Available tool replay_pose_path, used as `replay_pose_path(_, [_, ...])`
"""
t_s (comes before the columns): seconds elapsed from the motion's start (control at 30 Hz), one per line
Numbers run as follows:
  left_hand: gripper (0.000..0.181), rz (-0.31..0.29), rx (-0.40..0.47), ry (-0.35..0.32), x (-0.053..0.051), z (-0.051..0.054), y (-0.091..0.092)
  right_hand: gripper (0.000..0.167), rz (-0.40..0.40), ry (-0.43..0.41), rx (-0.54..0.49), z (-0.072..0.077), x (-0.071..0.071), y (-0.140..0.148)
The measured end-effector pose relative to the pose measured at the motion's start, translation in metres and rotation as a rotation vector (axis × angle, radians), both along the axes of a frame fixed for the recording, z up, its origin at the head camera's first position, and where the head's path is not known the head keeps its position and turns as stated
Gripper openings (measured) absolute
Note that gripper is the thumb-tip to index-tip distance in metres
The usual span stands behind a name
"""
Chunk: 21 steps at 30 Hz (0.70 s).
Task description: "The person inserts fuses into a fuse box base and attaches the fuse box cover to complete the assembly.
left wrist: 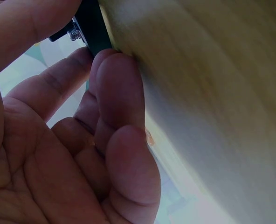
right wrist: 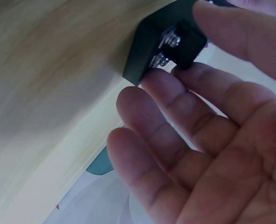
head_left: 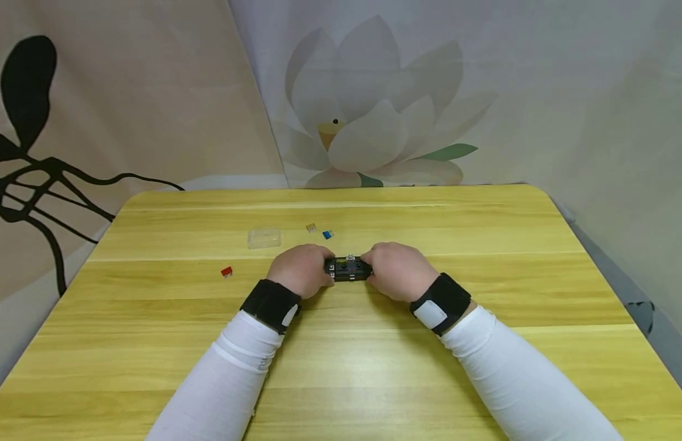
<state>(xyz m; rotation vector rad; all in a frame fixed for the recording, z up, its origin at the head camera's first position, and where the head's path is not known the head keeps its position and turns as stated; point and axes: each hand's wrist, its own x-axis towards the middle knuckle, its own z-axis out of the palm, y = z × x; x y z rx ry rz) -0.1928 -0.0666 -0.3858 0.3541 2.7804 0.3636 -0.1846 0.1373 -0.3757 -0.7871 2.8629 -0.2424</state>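
Note:
A small black block-like device (head_left: 348, 269) with silvery metal parts on its top lies over the middle of the table; its exact kind cannot be told. My left hand (head_left: 301, 269) grips its left end between thumb and fingers. At the opposite end, the right hand (head_left: 400, 269) pinches it the same way. Seen from the right wrist, the black device (right wrist: 142, 46) has shiny screw-like or spring-like metal parts, with fingertips against its edge. In the left wrist view, only a dark strip of the device (left wrist: 96, 28) shows beyond the fingers.
Behind the left hand lies a clear plastic case or lid (head_left: 265, 238). A tan piece (head_left: 310, 228) and a blue piece (head_left: 328, 234), both tiny, lie near it. Farther left is a small red piece (head_left: 227, 271). The wooden table (head_left: 341, 380) ends at a printed backdrop.

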Motion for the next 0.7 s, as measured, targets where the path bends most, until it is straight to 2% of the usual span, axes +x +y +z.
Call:
replay_pose_path(0.27, [0.05, 0.008, 0.004, -0.003, 0.0008, -0.0012, 0.0002, 0.021, -0.003, 0.017, 0.009, -0.0029, 0.0008, 0.0005])
replay_pose_path(0.7, [0.052, 0.019, -0.003, -0.011, 0.0009, 0.0002, 0.0004, 0.022, 0.003, 0.057, 0.001, -0.0059, 0.0006, 0.0011])
